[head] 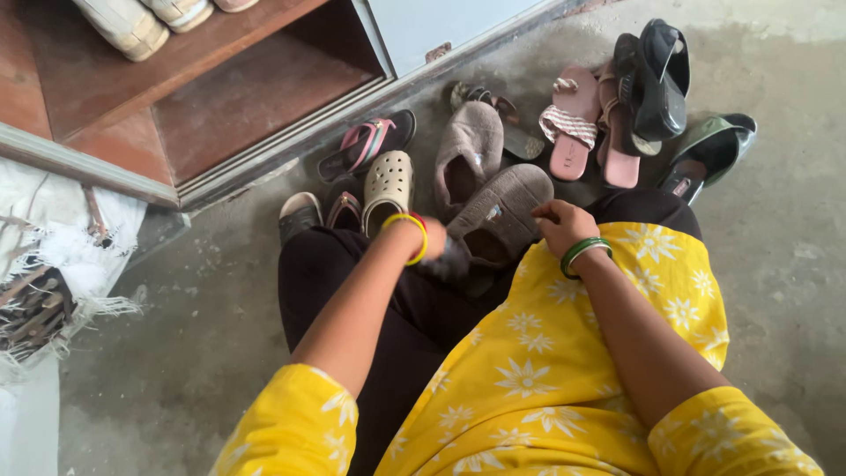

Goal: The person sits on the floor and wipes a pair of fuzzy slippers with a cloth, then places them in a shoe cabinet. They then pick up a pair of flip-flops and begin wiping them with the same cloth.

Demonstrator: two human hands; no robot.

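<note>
No packages, signs or screens in frame. Only label-like item: a small pale tag on the grey slipper (499, 216), centre of frame. Its markings are too small to make out.

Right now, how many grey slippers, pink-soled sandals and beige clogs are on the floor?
grey slippers: 2
pink-soled sandals: 2
beige clog: 1
Total: 5

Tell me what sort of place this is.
Probably a home entryway or shoe-storage corner: an open wooden shoe cupboard stands over a bare concrete floor, and slippers, sandals and a beige clog lie scattered before it.
</note>
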